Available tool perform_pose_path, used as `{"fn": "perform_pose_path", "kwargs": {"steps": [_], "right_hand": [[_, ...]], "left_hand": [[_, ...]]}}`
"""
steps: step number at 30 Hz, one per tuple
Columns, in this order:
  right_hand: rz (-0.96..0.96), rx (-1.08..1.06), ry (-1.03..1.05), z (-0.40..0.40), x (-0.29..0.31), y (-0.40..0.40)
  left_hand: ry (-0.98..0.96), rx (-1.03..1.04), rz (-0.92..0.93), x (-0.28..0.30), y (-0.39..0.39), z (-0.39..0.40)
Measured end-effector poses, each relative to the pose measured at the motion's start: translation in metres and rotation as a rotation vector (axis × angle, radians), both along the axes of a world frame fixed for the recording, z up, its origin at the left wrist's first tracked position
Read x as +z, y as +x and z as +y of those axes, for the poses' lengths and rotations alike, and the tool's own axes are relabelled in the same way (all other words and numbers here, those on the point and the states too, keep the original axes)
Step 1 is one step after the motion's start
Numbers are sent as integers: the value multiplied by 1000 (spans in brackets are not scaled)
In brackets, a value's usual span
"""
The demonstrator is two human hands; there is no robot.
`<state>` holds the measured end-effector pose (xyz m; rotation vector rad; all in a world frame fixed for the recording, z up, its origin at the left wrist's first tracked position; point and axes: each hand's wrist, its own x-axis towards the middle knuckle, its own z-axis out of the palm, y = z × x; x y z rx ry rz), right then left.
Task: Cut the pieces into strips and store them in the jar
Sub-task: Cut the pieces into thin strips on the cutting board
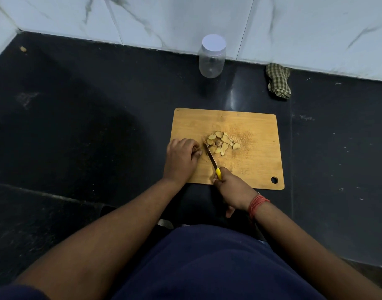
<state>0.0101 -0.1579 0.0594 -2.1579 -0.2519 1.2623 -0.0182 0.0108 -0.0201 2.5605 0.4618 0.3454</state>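
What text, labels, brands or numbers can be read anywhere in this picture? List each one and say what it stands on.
None can be read.
Jar: clear wall and white lid, no label seen.
Knife: yellow handle and blade, no marking visible.
Cutting board: bare wood, no print.
Checked cloth: pattern only, no words.
Wall tiles: grey veins only, no sign.

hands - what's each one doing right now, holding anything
Left hand: fingers curled on the cutting board; whether it holds anything cannot be told.
Right hand: grips the yellow-handled knife.
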Motion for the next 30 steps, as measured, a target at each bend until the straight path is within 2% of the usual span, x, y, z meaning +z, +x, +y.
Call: {"fn": "perform_pose_path", "kwargs": {"steps": [6,17,30], "right_hand": [[-45,0,-25,6,2,-1],[65,-14,-4,5,-14,-5],[1,-29,64,6,-8,-8]], "left_hand": [[44,-15,7,3,-5,0],[74,-104,14,-3,-8,-4],[-57,-77,-16,0,-5,-2]]}}
